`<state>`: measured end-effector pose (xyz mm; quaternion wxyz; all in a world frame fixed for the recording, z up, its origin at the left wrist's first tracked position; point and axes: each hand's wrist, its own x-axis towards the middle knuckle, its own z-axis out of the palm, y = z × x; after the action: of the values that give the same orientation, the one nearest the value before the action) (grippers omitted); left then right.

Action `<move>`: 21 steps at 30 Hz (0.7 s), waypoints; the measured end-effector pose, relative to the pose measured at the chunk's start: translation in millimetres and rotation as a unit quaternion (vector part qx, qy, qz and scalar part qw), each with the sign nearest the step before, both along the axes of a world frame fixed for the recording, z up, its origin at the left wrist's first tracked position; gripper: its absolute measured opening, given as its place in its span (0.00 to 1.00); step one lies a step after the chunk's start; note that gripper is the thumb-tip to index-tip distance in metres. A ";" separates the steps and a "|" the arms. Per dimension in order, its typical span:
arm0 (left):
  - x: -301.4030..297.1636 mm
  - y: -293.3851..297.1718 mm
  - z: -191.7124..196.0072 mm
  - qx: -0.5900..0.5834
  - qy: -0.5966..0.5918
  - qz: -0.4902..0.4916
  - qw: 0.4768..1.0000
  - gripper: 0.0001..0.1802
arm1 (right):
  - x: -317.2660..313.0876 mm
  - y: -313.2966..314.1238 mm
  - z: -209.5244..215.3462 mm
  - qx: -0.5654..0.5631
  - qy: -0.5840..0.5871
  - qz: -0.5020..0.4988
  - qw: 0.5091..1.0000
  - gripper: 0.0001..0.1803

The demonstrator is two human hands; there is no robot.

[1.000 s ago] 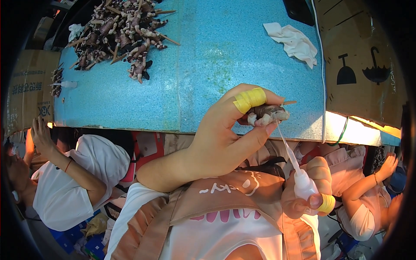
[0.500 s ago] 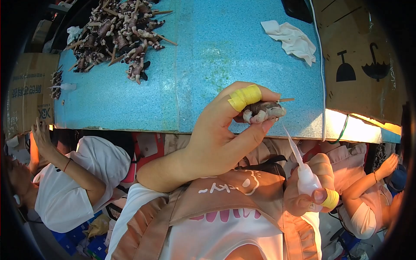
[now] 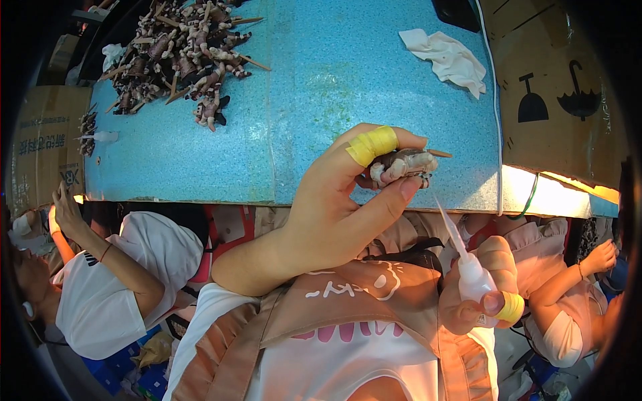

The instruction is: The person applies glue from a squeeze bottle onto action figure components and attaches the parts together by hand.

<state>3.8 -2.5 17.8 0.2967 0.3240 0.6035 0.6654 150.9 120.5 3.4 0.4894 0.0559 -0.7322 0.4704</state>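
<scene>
The figurine [image 3: 409, 164] has just turned in the left hand [image 3: 338, 204]: more of its pale side now faces up, where brown showed more along the top half a second ago, and the stick [image 3: 439, 153] at its far end slants slightly down to the right. The left hand grips it between thumb and forefinger, the latter wrapped in yellow tape [image 3: 372, 146], and holds it off the bench [image 3: 221, 160], above its near edge in this view.

The right hand [image 3: 498, 271] is wrapped around a small white squeeze bottle [image 3: 476, 281], which points up and to the left. A second ago the tip of its long tapered nozzle [image 3: 455, 232] was right at the figurine; now a gap shows between them. That suggests the nozzle is not working on the figurine at this instant, and that the turn offers it a different side. Whether any liquid is on the figurine is too small to tell.

The pile of similar figurines [image 3: 184, 57] at the far left and the crumpled white cloth [image 3: 451, 60] at the far right look undisturbed. Another nozzle bottle [image 3: 105, 136] lies near the left edge.
</scene>
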 end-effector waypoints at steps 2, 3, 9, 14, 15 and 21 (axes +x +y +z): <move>1.5 1.3 -0.2 -0.008 -0.017 -0.005 1.000 0.19 | 0.4 2.1 -0.4 0.023 -0.001 0.033 0.999 0.13; 2.1 1.8 -0.3 -0.001 -0.019 -0.005 1.000 0.20 | 1.2 4.4 0.2 0.023 0.000 0.032 0.999 0.13; 5.6 4.2 0.8 0.007 -0.074 0.026 0.997 0.19 | 2.3 8.3 -2.7 0.044 -0.019 0.035 0.998 0.13; 1.4 5.9 0.4 0.031 -0.081 0.029 0.996 0.18 | 0.5 -5.3 -27.4 -0.272 0.162 -0.020 0.948 0.19; 2.2 5.1 -0.9 0.050 -0.097 0.027 0.994 0.18 | 3.1 4.6 -22.4 -0.184 0.038 -0.039 0.981 0.21; 4.3 -0.4 0.5 0.075 -0.124 0.050 0.988 0.21 | -51.7 43.4 -14.2 -0.113 -0.222 -0.064 0.966 0.13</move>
<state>8.1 -2.9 18.2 0.3108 0.2296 0.5261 0.7575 99.2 164.0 -10.8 0.3466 -0.1528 -0.7666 0.5185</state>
